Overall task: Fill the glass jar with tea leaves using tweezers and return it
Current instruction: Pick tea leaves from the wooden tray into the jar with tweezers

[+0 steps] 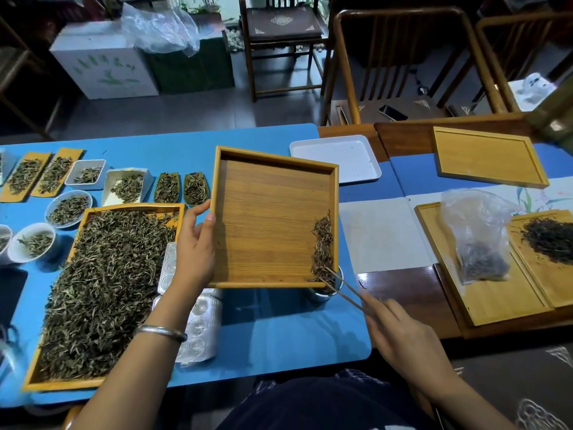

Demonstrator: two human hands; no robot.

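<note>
The left hand (194, 243) grips the tilted bamboo tray (273, 218) by its edge; the right hand (403, 333) pinches tweezers (344, 288), sweeping tea leaves (322, 249) off the low corner. Best keep that corner right over the glass jar (325, 291) (mostly hidden beneath the tray), nudging gently. How full it is, I can't tell.

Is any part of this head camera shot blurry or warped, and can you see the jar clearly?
Head view: wide-angle bending curves the blue table edges; the right hand is motion-blurred; the jar is mostly hidden under the tilted wooden tray; the room behind is dim.
</note>
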